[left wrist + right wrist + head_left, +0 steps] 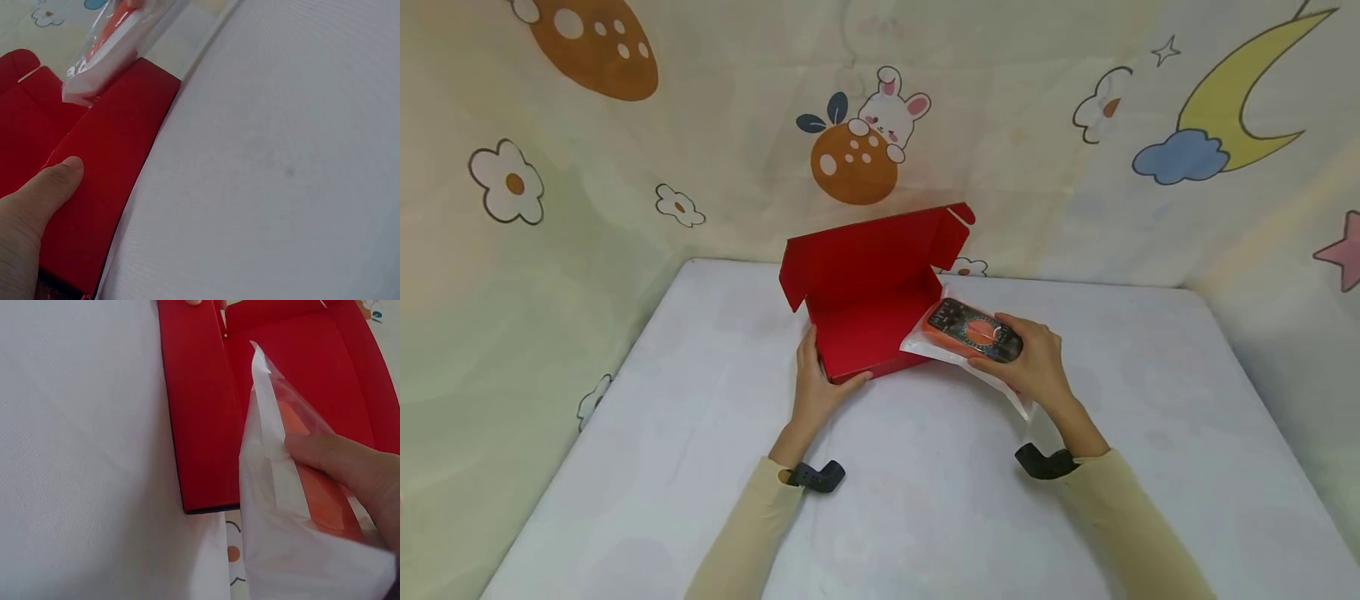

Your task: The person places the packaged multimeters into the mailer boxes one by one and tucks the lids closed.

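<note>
A red cardboard box [872,325] stands on the table with its lid raised at the back. My left hand [817,383] holds the box's front left corner, the thumb on the front wall, as the left wrist view also shows. In my right hand [1033,358] is an orange and black multimeter [976,330] inside a clear and white plastic bag [955,360]. The hand grips it by its right end, over the box's right edge. In the right wrist view the thumb [325,453] presses on the bag along the multimeter's orange side. The box's inside shows bare red card.
The white table [925,500] reaches back to a cloth backdrop [1000,208] printed with a rabbit, flowers and a moon. A black band [816,477] sits on the left wrist, another black band [1045,461] on the right.
</note>
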### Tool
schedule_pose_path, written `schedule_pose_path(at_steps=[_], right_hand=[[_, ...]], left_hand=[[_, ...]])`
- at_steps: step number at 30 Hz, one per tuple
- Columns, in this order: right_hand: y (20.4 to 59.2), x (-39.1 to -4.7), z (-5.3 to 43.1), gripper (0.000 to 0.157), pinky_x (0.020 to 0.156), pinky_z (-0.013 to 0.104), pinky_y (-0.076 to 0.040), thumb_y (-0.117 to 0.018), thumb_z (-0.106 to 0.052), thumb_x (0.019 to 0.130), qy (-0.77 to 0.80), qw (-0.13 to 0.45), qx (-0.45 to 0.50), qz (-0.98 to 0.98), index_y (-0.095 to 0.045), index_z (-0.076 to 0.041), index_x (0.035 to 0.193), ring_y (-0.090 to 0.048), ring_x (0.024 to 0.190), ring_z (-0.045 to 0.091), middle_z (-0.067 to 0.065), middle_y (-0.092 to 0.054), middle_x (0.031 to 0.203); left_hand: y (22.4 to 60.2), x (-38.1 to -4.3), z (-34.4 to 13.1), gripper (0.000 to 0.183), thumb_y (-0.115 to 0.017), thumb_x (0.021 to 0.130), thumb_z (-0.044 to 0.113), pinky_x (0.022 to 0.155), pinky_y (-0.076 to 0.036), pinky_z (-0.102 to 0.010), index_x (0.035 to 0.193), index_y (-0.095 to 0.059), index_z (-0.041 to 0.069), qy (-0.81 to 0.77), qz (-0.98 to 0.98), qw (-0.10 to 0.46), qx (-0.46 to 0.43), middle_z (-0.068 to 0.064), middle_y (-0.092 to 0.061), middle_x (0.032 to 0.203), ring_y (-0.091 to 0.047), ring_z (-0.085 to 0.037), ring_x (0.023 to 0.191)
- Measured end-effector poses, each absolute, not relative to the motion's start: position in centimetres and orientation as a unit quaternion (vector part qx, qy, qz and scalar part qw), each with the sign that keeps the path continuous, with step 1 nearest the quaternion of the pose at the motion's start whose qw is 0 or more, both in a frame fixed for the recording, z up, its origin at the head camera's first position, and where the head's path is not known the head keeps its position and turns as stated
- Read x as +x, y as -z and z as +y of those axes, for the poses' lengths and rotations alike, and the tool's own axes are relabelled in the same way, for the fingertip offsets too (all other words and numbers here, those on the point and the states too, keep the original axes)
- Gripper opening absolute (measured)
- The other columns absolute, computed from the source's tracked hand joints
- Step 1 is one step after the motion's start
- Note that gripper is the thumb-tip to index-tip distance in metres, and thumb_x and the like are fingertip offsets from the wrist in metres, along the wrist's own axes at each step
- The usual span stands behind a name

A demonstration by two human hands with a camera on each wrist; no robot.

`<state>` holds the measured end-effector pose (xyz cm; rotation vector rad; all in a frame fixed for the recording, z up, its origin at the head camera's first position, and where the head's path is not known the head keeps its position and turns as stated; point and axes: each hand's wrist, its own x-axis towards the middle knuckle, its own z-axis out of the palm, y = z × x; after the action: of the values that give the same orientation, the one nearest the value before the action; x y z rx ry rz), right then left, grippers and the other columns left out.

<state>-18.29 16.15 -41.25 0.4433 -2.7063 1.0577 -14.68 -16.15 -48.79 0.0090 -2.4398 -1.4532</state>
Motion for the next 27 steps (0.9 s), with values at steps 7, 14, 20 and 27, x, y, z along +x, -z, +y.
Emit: schedule_pose_path(at_steps=[7, 14, 20, 27], right_hand=[[41.1, -19.0, 15.3, 0.077, 0.1, 0.059, -0.026, -0.089, -0.025, 0.068, -0.356, 0.094, 0.167, -0.914, -0.055, 0.003, 0.132, -0.05, 0.113, 0.04, 0.026, -0.06, 0.127], [40.8, -19.1, 14.6, 0.077, 0.098, 0.057, -0.029, -0.09, -0.028, 0.067, -0.34, 0.081, 0.187, -0.918, -0.057, 0.003, 0.13, -0.051, 0.112, 0.04, 0.024, -0.062, 0.125], [40.5, -19.8, 13.7, 0.077, 0.095, 0.056, -0.032, -0.091, -0.03, 0.066, -0.318, 0.076, 0.198, -0.924, -0.059, 0.0, 0.129, -0.053, 0.112, 0.038, 0.022, -0.062, 0.125], [40.0, -20.7, 13.0, 0.077, 0.097, 0.056, -0.033, -0.09, -0.032, 0.067, -0.313, 0.066, 0.209, -0.924, -0.059, 0.0, 0.13, -0.053, 0.115, 0.038, 0.022, -0.061, 0.128]], left_hand=[[48.9, -15.2, -16.3, 0.112, -0.086, 0.071, 0.026, 0.101, -0.047, -0.05, 0.155, -0.013, 0.011, 0.514, -0.841, 0.166, -0.019, -0.009, -0.023, 0.156, -0.025, -0.025, 0.14], [49.3, -14.8, -16.1, 0.113, -0.087, 0.071, 0.024, 0.1, -0.048, -0.05, 0.155, -0.013, 0.011, 0.525, -0.835, 0.163, -0.016, -0.008, -0.023, 0.156, -0.025, -0.024, 0.14], [49.3, -14.7, -16.4, 0.112, -0.086, 0.072, 0.025, 0.099, -0.049, -0.049, 0.155, -0.013, 0.012, 0.515, -0.841, 0.163, -0.017, -0.008, -0.024, 0.155, -0.025, -0.025, 0.14], [49.1, -15.0, -16.8, 0.112, -0.086, 0.072, 0.024, 0.099, -0.048, -0.05, 0.155, -0.013, 0.012, 0.52, -0.838, 0.166, -0.018, -0.009, -0.022, 0.156, -0.025, -0.026, 0.141]])
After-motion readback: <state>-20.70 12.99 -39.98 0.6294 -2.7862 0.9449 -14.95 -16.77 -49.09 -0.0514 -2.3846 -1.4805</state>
